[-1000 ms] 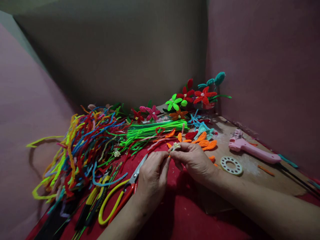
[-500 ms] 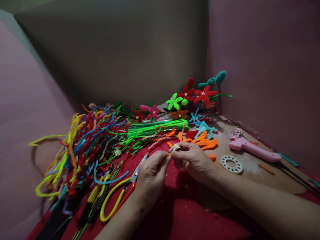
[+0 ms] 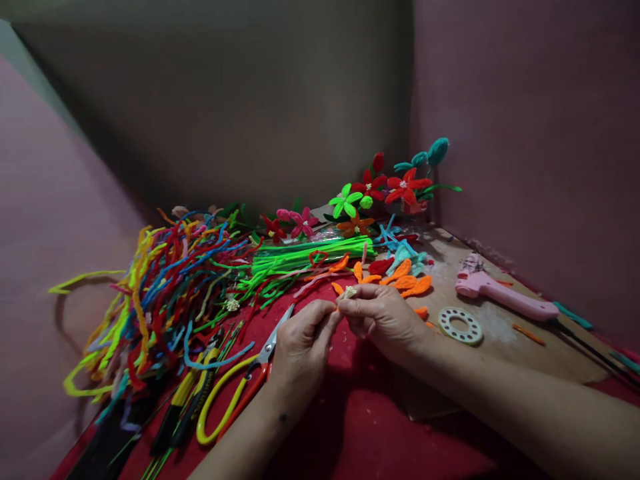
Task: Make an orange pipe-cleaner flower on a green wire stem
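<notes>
Between the fingertips of my right hand (image 3: 383,317) is a small cluster of pale yellow stamens (image 3: 350,292). My left hand (image 3: 306,339) is pinched closed just left of it, its fingertips meeting those of my right hand at the base of the cluster. A bit of orange shows where the fingertips meet; the rest there is hidden by the fingers. Several orange fuzzy petals (image 3: 400,272) lie just behind my right hand. Scissors (image 3: 267,350) with yellow and red handles lie left of my left hand, blades partly apart.
A tangled heap of coloured pipe cleaners (image 3: 165,293) fills the left. Green pipe cleaners (image 3: 310,257) lie in the middle, with finished fuzzy flowers (image 3: 407,187) behind. Pliers (image 3: 195,393) lie front left. A pink glue gun (image 3: 505,293) and a round holed disc (image 3: 460,326) rest on the right.
The whole view has shifted slightly, so the things on the table appear a little further left. Both hands keep the same pinching pose around the stamen cluster.
</notes>
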Tool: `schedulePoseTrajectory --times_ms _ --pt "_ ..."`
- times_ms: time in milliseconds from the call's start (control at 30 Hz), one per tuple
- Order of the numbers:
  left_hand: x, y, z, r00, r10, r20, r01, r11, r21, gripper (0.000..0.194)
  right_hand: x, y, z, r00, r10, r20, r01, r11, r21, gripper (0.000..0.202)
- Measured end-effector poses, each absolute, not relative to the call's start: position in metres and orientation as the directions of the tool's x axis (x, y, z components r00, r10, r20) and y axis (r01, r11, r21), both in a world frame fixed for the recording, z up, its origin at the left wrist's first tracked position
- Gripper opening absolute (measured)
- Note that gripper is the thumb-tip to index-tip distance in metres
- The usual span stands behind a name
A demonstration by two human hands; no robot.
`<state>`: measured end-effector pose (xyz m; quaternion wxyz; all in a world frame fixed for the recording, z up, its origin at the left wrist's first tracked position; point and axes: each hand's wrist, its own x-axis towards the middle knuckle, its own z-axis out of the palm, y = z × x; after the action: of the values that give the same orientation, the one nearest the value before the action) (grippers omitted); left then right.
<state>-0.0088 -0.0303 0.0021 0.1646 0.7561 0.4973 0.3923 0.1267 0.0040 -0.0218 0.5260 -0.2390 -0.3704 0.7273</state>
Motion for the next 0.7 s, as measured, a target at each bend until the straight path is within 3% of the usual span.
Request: schedulePoseTrajectory --times_ms 133,233,433,567,700 --pt "-0.009 -0.032 0.003 0.188 0.889 0.417 0.619 -0.437 0.652 0.015 0.126 0.003 -0.022 -0.356 0.934 0.038 -0.613 -0.203 -0.764 0.017" --pt "-0.010 -0.032 0.007 0.156 0.925 0.346 0.570 -0.371 0.733 0.016 0.127 0.002 -0.022 -0.377 0.923 0.072 -0.608 -0.188 -0.771 0.015" --pt "-0.013 -0.028 0.014 0.099 0.991 0.093 0.262 -0.116 0.958 0.020 0.128 0.002 -0.020 -0.395 0.910 0.123 -0.603 -0.156 -0.782 0.015" --pt "-0.015 -0.024 0.012 0.155 0.988 -0.018 0.074 0.007 0.997 0.022 0.128 0.003 -0.021 -0.376 0.919 0.117 -0.594 -0.142 -0.792 0.014" --pt "-0.015 -0.024 0.010 0.167 0.985 -0.044 0.032 0.039 0.999 0.023 0.128 0.003 -0.020 -0.356 0.927 0.119 -0.578 -0.118 -0.807 0.014"
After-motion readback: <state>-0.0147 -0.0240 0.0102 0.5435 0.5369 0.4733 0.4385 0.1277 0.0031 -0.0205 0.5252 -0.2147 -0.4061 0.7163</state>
